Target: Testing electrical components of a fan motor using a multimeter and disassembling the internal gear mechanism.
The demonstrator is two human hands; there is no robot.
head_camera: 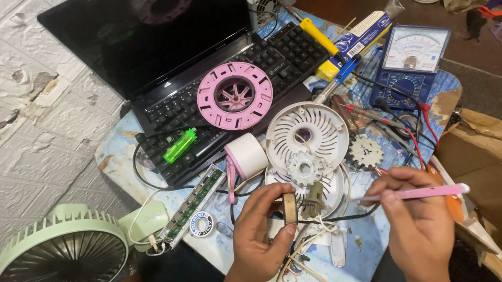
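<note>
Between hands: small ring part [289, 208] pinched in left hand [260, 229], pink tool [420, 192] in right hand [419, 230]

Looks to me like a home repair bench, not a proper shop. I see a small table [114, 156] crammed with a multimeter [409, 63], an open laptop [168, 45], a solder spool [200, 223], a circuit board strip [190, 206] and pulled-apart fan parts: a pink ring [234, 95], a white grille [308, 133]. A green fan [62, 250] sits on the floor. Peeling wall [3, 71], cardboard box [496, 173] beside it.
</note>
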